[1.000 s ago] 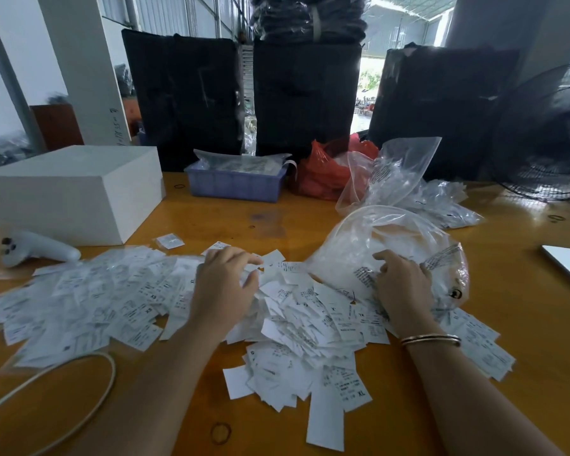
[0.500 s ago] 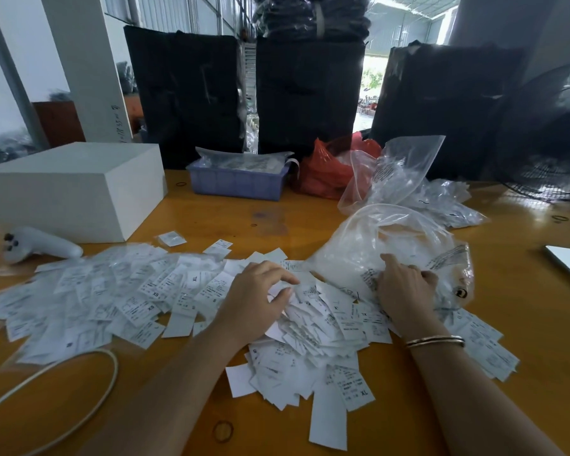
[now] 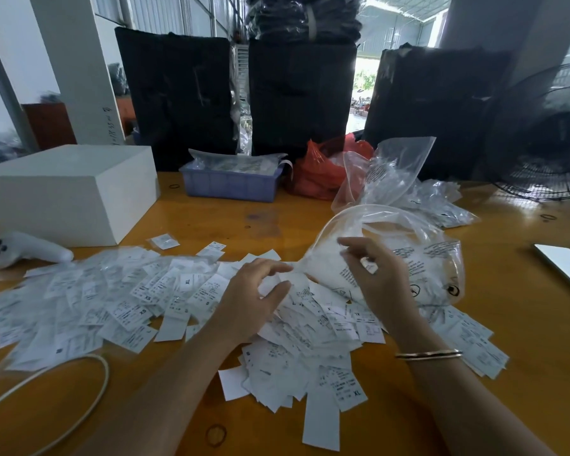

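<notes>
A wide heap of white printed size labels [image 3: 119, 301] covers the wooden table [image 3: 218, 225] in front of me. My left hand [image 3: 254, 297] grips a bunch of labels at the heap's middle, right at the mouth of a clear plastic bag [image 3: 418, 251]. My right hand [image 3: 375, 278], with a bangle on its wrist, pinches the bag's open edge and lifts it. The bag lies on its side and holds more white labels.
A white box [image 3: 63, 189] stands back left with a white controller [image 3: 27, 250] beside it. A blue tray [image 3: 231, 185], a red bag [image 3: 323, 172] and clear bags [image 3: 441, 202] sit behind. A fan [image 3: 553, 143] and phone [image 3: 563, 264] are right; a white cable [image 3: 89, 399] lies front left.
My left hand slid right across the heap and gathered labels at the bag's mouth. My right hand rose from the bag's side and lifted its edge open.
</notes>
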{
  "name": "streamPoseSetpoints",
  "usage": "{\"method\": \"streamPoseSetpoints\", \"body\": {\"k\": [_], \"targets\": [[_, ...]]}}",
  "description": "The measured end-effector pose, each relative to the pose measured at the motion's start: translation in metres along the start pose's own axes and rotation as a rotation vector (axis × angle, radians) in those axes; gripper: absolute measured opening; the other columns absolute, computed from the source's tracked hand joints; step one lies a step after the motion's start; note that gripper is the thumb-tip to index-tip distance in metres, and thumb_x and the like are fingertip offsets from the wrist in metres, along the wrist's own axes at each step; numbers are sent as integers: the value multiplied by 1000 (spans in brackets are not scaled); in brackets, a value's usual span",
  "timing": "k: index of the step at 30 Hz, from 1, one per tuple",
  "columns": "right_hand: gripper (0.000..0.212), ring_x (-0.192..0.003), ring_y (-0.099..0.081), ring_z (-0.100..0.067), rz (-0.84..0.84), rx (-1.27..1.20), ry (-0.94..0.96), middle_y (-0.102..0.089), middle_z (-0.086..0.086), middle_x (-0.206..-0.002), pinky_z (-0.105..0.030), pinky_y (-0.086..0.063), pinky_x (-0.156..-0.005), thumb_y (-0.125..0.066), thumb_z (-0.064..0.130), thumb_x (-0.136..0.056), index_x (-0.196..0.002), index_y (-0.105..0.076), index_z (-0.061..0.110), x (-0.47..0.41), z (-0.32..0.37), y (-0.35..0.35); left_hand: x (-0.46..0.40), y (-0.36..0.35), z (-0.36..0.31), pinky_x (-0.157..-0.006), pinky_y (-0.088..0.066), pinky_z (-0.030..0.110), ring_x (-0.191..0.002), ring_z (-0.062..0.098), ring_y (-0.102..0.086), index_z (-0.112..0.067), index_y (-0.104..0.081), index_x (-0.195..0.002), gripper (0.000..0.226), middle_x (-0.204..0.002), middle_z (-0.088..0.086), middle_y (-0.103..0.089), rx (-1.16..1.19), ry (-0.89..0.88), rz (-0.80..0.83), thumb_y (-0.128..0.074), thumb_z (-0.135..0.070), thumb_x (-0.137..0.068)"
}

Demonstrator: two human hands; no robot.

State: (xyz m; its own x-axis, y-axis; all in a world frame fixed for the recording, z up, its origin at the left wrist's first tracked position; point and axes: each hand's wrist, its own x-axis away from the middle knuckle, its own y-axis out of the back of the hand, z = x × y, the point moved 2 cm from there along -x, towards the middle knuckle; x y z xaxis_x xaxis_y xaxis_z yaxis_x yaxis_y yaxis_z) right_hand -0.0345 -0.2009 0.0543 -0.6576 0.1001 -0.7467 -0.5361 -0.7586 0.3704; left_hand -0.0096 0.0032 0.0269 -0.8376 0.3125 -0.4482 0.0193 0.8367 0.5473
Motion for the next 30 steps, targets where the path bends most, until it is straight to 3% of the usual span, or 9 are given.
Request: {"method": "streamPoseSetpoints", "body": {"k": [3, 6, 10, 12, 14, 17, 20, 26, 30], "targets": [[41, -74, -68, -6, 279, -333, -172, -69, 9, -82, -14, -52, -69, -62, -1, -86, -104, -59, 36, 2, 17, -15, 2, 0, -4, -92, -34, 4, -119, -9, -43, -52, -46, -118, 35, -128, -24, -49, 160, 35, 130, -51, -58, -84], [45, -73, -71, -14, 481, -419, -269, -70, 8, -82, -22, -55, -73, -61, -2, -86, -108, -56, 37, 8, 20, -25, 3, -4, -5, -83, -41, 9, -105, -18, -49, -53, -52, -111, 33, -113, -39, -54, 215, 80, 190, -53, -64, -80], [44, -76, -71, -14, 540, -404, -331, -71, 8, -82, -26, -55, -77, -62, 2, -87, -112, -54, 37, 10, 15, -24, -2, -4, 0, -70, -46, 9, -84, -2, -65, -37, -70, -86, 10, -87, -21, -71, 277, 117, 48, -63, -31, -89], [30, -71, -67, -3, 527, -275, -312, -70, 5, -80, -18, -53, -71, -62, 14, -89, -112, -58, 32, 6, 12, -19, -3, -1, 3, -70, -47, 7, -83, 2, -67, -30, -71, -83, 14, -83, -12, -74, 401, 177, -25, -63, -21, -89], [15, -61, -58, 7, 597, 60, -237, -64, 8, -74, -11, -45, -55, -60, 34, -89, -103, -60, 29, 1, 9, -10, -3, 2, 7, -66, -47, 7, -80, 3, -69, -23, -71, -83, 12, -81, -7, -75, 496, 229, -106, -64, -17, -89], [35, -65, -51, 2, 793, 465, -238, -54, 15, -77, -17, -41, -57, -59, 65, -76, -93, -50, 35, 2, 2, -2, -5, 5, 10, -60, -45, 5, -76, 1, -68, -19, -69, -81, 9, -80, -6, -75, 528, 279, -197, -64, -17, -89], [42, -73, -46, 3, 886, 623, -262, -48, 20, -79, -22, -38, -62, -60, 70, -73, -97, -50, 36, 5, 0, -3, -5, 4, 13, -60, -44, 5, -78, 2, -68, -18, -67, -80, 10, -80, -4, -75, 578, 311, -246, -65, -19, -89], [15, -66, -57, -5, 800, 599, -254, -65, 10, -84, -19, -48, -59, -53, 33, -89, -92, -66, 25, 3, 5, 1, -6, 4, 15, -61, -46, 5, -78, 1, -68, -15, -62, -93, 9, -79, -5, -75, 574, 340, -262, -55, -9, -93], [16, -56, -55, -3, 541, 398, -232, -64, 9, -70, -13, -43, -52, -53, 23, -92, -83, -65, 21, -4, 7, 3, -5, 8, 14, -59, -46, 7, -68, -4, -65, -19, -65, -88, 20, -71, -10, -72, 520, 318, -295, -55, -2, -91]]}}
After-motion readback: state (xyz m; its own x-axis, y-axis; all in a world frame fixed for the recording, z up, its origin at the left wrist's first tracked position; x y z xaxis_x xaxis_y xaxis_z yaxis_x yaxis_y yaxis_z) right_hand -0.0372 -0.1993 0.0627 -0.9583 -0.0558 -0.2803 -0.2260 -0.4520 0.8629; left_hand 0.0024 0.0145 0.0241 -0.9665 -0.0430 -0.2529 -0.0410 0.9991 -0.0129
